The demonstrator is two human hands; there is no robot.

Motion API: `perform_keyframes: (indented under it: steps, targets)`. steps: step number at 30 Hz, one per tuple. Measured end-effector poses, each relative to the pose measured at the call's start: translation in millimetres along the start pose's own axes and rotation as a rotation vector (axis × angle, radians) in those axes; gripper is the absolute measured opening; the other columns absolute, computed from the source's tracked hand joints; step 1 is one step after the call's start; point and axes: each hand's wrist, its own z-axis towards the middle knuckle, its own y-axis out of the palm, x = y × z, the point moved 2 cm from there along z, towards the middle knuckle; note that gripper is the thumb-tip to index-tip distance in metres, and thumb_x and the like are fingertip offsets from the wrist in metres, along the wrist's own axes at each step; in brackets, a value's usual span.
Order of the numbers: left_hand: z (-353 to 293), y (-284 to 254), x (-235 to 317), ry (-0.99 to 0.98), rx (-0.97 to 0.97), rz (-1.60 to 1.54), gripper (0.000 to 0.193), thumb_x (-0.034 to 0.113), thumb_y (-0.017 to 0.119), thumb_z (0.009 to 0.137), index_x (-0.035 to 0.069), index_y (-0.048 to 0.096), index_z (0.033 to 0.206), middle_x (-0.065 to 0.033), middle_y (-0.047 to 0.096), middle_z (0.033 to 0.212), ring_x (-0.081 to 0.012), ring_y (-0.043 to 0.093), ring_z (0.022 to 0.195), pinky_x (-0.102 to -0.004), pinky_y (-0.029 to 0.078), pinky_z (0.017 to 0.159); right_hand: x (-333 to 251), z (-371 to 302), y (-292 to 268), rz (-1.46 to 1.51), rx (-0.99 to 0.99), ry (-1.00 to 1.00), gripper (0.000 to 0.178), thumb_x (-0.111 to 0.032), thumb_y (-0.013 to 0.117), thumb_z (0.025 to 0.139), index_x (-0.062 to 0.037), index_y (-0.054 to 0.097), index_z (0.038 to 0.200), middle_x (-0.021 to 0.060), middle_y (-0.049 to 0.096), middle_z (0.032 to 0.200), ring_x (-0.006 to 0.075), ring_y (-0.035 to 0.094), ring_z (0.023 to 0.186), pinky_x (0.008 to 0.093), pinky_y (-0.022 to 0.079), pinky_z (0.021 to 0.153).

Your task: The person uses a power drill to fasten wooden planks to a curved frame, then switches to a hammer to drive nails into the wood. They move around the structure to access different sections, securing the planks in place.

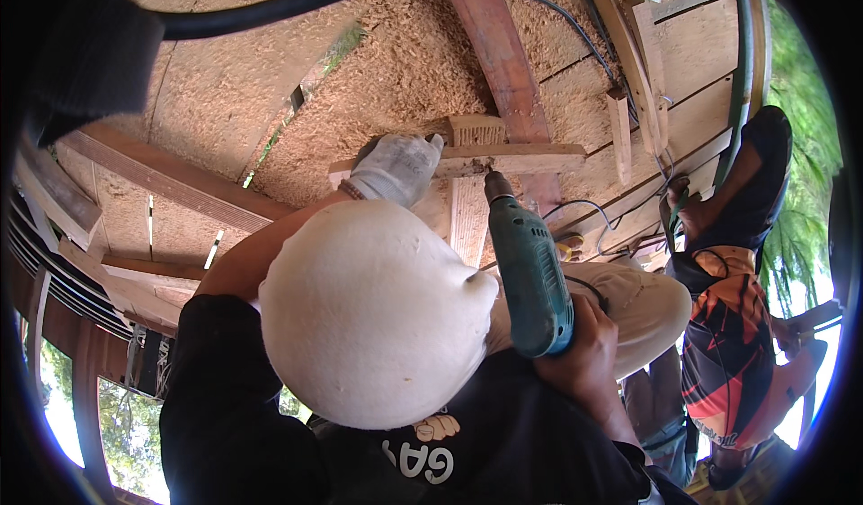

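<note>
My left hand (395, 170), in a pale grey work glove, is closed over the left part of a narrow wooden strip (539, 154). The strip lies crosswise over a wooden block (467, 208) running toward me. In my bare right hand (589, 339) is a teal power drill (530, 271), its chuck pointing away from me. The drill's front end meets the near edge of the strip or stops just short of it; I cannot tell which. Between my arms, my raised knee (378, 316) in cream trousers hides part of the work.
Sawdust covers the plank floor (225, 82), which has gaps. A reddish beam (499, 46) crosses beyond the strip, and another beam (180, 177) lies left. Dark cables (584, 33) and wood offcuts (629, 64) lie at right, near another person in an orange-black shirt (728, 352).
</note>
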Motion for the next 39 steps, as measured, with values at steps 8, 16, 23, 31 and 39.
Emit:
perform_keyframes:
  steps: [8, 16, 23, 31, 39]
  targets:
    - [-1.1, -4.2, 2.1, 0.005, -0.051, -0.003, 0.035, 0.01, 0.054, 0.098, -0.002, 0.057, 0.13, -0.015, 0.075, 0.103, -0.0286, 0.074, 0.1, -0.0402, 0.059, 0.085, 3.0, -4.2, -0.3, -0.024, -0.04, 0.068, 0.04, -0.017, 0.084, 0.064, -0.0034, 0.064, 0.095, 0.0199, 0.068, 0.085, 0.043, 0.069, 0.078, 0.0513, 0.056, 0.069]
    - [-4.9, -5.6, 3.6, 0.026, 0.004, 0.118, 0.038, 0.011, 0.055, 0.098, -0.001, 0.056, 0.134, -0.0129, 0.075, 0.106, -0.0269, 0.074, 0.102, -0.0384, 0.059, 0.084, 10.9, -10.8, 11.8, -0.084, 0.021, -0.007, 0.044, -0.019, 0.083, 0.064, -0.0033, 0.064, 0.1, 0.018, 0.068, 0.088, 0.0418, 0.069, 0.079, 0.0503, 0.056, 0.07]
    - [-4.1, -12.1, 9.2, -0.018, 0.004, 0.184, 0.042, 0.014, 0.054, 0.101, 0.0, 0.054, 0.14, -0.0101, 0.075, 0.102, -0.0248, 0.074, 0.099, -0.0367, 0.059, 0.081, 33.0, -24.9, 31.1, -0.13, 0.062, -0.149, 0.052, -0.022, 0.084, 0.064, -0.0013, 0.064, 0.107, 0.0161, 0.068, 0.092, 0.0388, 0.069, 0.081, 0.0481, 0.056, 0.069]
    - [-12.3, -32.9, 28.8, -0.232, 0.211, 0.157, 0.029, 0.02, 0.06, 0.099, 0.005, 0.058, 0.123, -0.014, 0.074, 0.104, -0.0284, 0.075, 0.099, -0.0403, 0.06, 0.083, 61.7, -39.6, 42.5, 0.123, 0.174, -0.193, 0.061, -0.015, 0.085, 0.061, 0.0032, 0.063, 0.115, 0.0206, 0.068, 0.098, 0.0415, 0.069, 0.088, 0.0479, 0.057, 0.077]
    - [-17.7, -57.3, 38.6, -0.381, 0.411, 0.032, 0.038, 0.028, 0.072, 0.09, 0.008, 0.056, 0.119, -0.0165, 0.072, 0.103, -0.0346, 0.073, 0.099, -0.0455, 0.059, 0.087, 65.9, -40.2, 48.6, 0.278, 0.244, -0.247, 0.056, -0.013, 0.082, 0.066, 0.0041, 0.06, 0.115, 0.0237, 0.066, 0.096, 0.0458, 0.066, 0.087, 0.0484, 0.055, 0.077]
